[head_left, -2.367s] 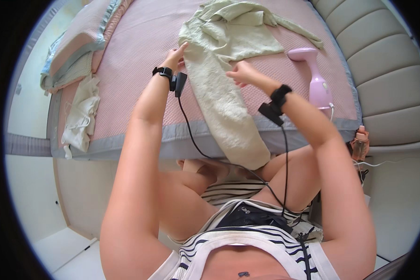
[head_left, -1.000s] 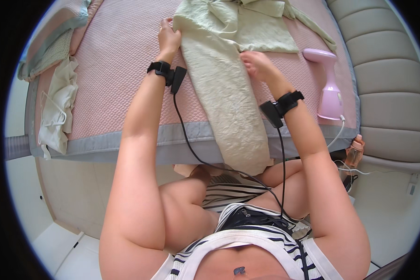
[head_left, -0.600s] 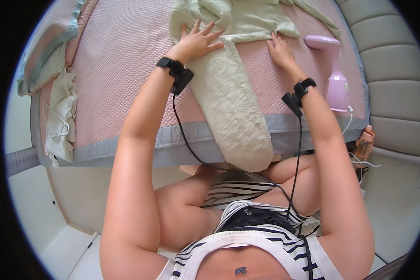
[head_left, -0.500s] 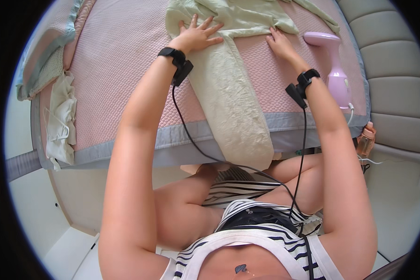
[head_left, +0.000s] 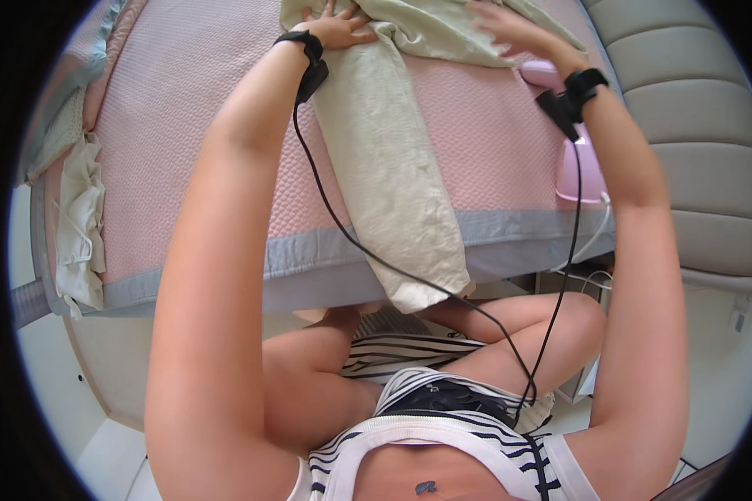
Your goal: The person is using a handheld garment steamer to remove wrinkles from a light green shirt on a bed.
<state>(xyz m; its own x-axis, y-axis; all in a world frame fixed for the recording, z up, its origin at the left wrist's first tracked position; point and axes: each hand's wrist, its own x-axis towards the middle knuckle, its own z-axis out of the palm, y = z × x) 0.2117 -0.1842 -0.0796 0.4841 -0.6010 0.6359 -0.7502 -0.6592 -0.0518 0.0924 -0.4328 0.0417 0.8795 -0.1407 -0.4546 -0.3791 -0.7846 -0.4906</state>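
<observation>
A pale green garment (head_left: 393, 159) lies on the bed, its fabric bunched at the far side. One long section of it runs toward me and hangs over the near bed edge. My left hand (head_left: 336, 30) rests on the cloth with fingers spread. Over the garment's right part is my right hand (head_left: 514, 29), blurred, its fingers stretched out and holding nothing I can see. A lilac handheld garment steamer (head_left: 583, 171) lies right of the garment, partly covered by my right forearm and wrist strap.
Pink quilted bedding (head_left: 192, 108) with a grey border covers the bed. A padded grey headboard (head_left: 685, 125) stands at the right. Crumpled white cloth (head_left: 81, 221) lies at the left edge. Black cables (head_left: 376, 260) run from both wrist straps to my waist; the steamer's white cord (head_left: 597, 230) trails down.
My right hand has moved farther up over the garment from its lower edge, and the forearm now crosses the steamer. My left hand stays spread on the cloth. The view has shifted slightly.
</observation>
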